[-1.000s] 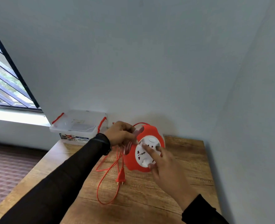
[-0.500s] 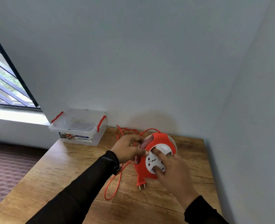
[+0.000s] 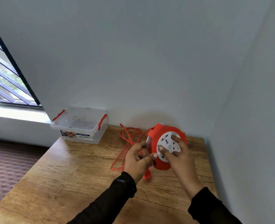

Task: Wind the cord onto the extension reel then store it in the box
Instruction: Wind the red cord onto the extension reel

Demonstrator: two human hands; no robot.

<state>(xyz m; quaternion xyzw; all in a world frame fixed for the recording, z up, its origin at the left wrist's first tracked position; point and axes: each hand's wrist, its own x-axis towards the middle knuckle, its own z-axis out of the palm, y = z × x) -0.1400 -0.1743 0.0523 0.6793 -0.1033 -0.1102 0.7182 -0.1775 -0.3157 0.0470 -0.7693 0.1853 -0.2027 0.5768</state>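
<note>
The right hand (image 3: 178,155) holds the reel (image 3: 166,146) upright, fingers curled on its white face. Just left of it, the left hand (image 3: 137,159) pinches the cord (image 3: 127,143) at the rim; the slack trails beyond and left of that hand.

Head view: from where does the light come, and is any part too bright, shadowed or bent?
Head view: daylight comes from the window at left, whose sill is overexposed; the reel throws a soft shadow on the wall behind it; the wide lens tilts the window frame; the left hand by the cord looks slightly blurred.
</note>
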